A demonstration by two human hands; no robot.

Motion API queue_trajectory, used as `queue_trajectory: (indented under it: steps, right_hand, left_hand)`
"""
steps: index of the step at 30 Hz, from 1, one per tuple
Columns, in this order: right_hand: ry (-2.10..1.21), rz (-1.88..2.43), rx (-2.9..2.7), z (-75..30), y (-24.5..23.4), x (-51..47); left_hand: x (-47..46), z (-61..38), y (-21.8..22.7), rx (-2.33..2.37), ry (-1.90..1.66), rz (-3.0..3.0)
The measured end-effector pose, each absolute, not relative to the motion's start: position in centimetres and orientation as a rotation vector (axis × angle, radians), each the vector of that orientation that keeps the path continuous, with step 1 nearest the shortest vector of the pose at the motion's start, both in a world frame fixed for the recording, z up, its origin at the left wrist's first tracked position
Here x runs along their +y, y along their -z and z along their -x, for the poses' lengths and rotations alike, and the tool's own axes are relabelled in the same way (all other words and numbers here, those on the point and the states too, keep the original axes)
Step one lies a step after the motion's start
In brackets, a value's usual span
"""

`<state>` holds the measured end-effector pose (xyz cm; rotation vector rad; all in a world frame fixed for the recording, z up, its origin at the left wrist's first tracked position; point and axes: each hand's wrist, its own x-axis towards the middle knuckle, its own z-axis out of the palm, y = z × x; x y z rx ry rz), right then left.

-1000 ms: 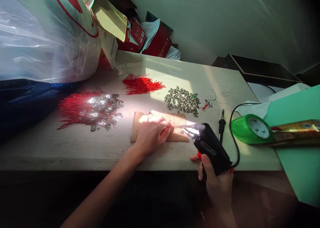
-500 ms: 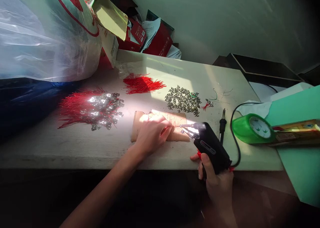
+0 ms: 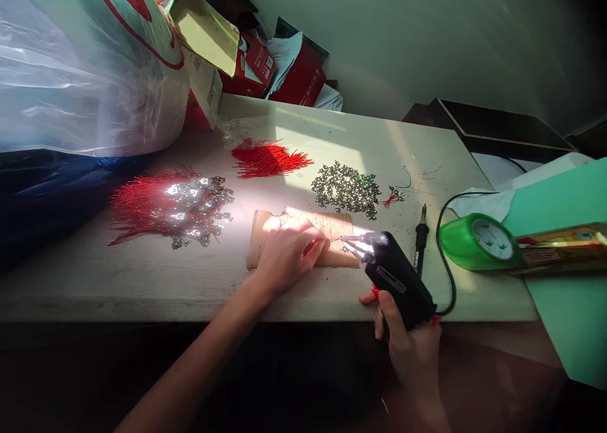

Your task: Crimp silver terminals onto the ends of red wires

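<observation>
My left hand [image 3: 291, 250] rests over a piece of cardboard [image 3: 256, 243], its fingertips pinched on a short red wire [image 3: 333, 239]. Wrapped round the grip of a black soldering gun [image 3: 401, 281] with red parts is my right hand [image 3: 412, 344]. The gun's tip meets the far end of the wire above the cardboard's right part. What lies under the tip is too small and bright to make out. Behind the cardboard is a heap of small metal terminals [image 3: 344, 188]. To the left spread many red wires with metal pieces on their ends [image 3: 171, 205].
A bundle of bare red wires [image 3: 270, 159] lies at the back. On the right are a soldering iron [image 3: 421, 240], a black cable [image 3: 441, 231] and a green tape roll [image 3: 478, 242]. A large plastic bag [image 3: 90, 73] and red boxes [image 3: 298, 79] stand at the back left.
The view has shifted very slightly. Both hands, the wire and the soldering gun keep nearly the same places.
</observation>
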<state>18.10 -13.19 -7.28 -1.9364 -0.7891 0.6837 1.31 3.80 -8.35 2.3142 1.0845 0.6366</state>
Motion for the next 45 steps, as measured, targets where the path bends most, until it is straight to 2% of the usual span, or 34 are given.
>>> queue_trajectory:
  steps: [19,45]
  right_hand:
    - [-0.684,1.998,-0.784,-17.9,6.8,-13.2]
    - [-0.669,1.996,-0.916,-19.6,8.5,-13.7]
  left_hand:
    - [3.7,-1.3,8.7,1.104,-0.64,-2.331]
    - [3.7,-1.4,8.5,1.116,-0.594,-2.338]
